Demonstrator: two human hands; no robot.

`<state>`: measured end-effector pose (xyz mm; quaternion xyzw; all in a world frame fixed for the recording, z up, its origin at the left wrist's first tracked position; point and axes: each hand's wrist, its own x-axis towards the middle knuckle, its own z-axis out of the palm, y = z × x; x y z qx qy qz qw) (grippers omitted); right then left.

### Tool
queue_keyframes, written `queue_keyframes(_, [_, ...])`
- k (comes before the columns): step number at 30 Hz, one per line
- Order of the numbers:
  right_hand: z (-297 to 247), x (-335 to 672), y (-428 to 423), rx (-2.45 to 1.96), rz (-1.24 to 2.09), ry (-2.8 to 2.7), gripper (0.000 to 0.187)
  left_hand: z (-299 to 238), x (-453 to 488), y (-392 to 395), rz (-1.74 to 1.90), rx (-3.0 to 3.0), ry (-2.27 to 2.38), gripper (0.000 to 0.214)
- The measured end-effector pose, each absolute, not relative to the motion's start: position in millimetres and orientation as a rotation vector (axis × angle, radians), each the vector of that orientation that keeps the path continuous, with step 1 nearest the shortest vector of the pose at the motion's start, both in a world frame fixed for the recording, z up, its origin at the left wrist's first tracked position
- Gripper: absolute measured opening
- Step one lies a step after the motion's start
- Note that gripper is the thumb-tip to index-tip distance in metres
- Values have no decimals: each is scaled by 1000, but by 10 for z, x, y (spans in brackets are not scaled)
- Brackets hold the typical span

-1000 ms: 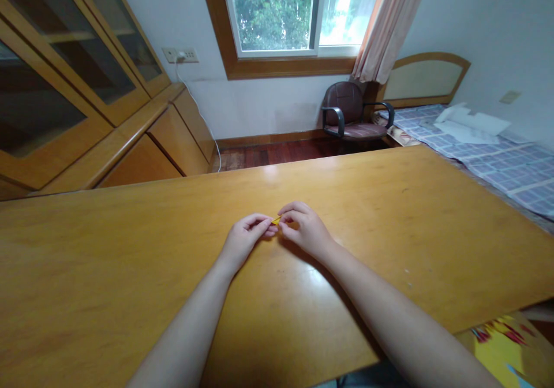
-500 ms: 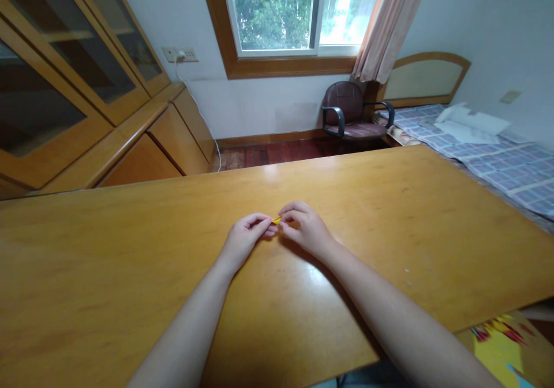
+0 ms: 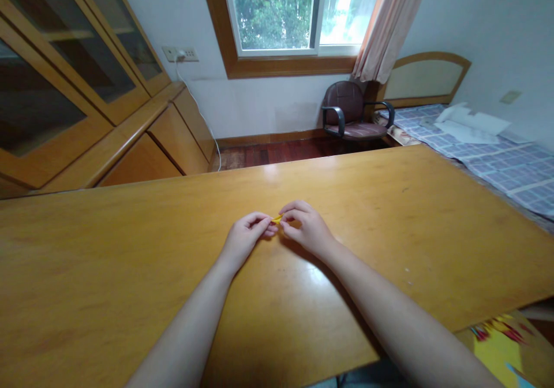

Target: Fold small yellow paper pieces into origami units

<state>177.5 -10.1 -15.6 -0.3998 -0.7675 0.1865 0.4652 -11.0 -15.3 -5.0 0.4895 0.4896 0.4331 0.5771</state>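
Note:
A small yellow folded piece, which looks like paper (image 3: 276,219), is held between my two hands over the middle of the wooden table (image 3: 142,261). My left hand (image 3: 247,235) pinches its left end between thumb and fingers. On the other side, the fingertips of my right hand (image 3: 306,226) are closed on its right end, with thumb and forefinger forming a ring. Most of the piece is covered by fingertips, so its full shape cannot be made out.
At the lower right, a lower surface holds a yellow sheet (image 3: 497,353) and small red items (image 3: 513,333). Beyond the table stand a brown armchair (image 3: 346,108) and a bed with a checked cover (image 3: 489,157). A glass-door cabinet (image 3: 99,111) lines the left.
Both hands stay nearly in place. The yellow piece shows slightly differently between the fingertips, and the right fingers have shifted a little.

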Motion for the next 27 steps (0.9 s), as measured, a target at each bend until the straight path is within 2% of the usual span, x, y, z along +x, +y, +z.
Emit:
queue_keyframes(23, [-192,1802,-87,-1054,446,-1839,8,-80,-53,-227,1093,1448,1241,20])
queue_keyframes(27, [-177,1808,-105,-1022,409,-1882,7,-65,-48,-246,1119,1574,1202,24])
